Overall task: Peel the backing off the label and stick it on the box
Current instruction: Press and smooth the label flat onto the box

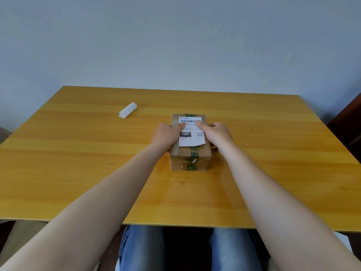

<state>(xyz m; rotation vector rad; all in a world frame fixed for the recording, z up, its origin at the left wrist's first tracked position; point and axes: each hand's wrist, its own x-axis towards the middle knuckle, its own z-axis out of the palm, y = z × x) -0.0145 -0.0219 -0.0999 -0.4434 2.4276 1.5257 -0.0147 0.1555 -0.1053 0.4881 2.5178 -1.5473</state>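
Head view, entry: shipping label (190, 138), backing off, lies on top of the cardboard box (189, 163) at mid-table; its near right corner looks slightly lifted. Curled backing (128, 110) lies toward the far left corner of the table (78, 163). Judged remaining: smoothing down. Left hand (166, 134) and right hand (218, 133) clasp the box's sides, thumbs pressing the label's far half.

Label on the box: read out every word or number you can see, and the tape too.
"160": white on black, on the label.
Line under the barcode: partly under the left hand and right hand, unreadable.
Header, fine print: too small.
Green characters on the tape across the box: too blurred.
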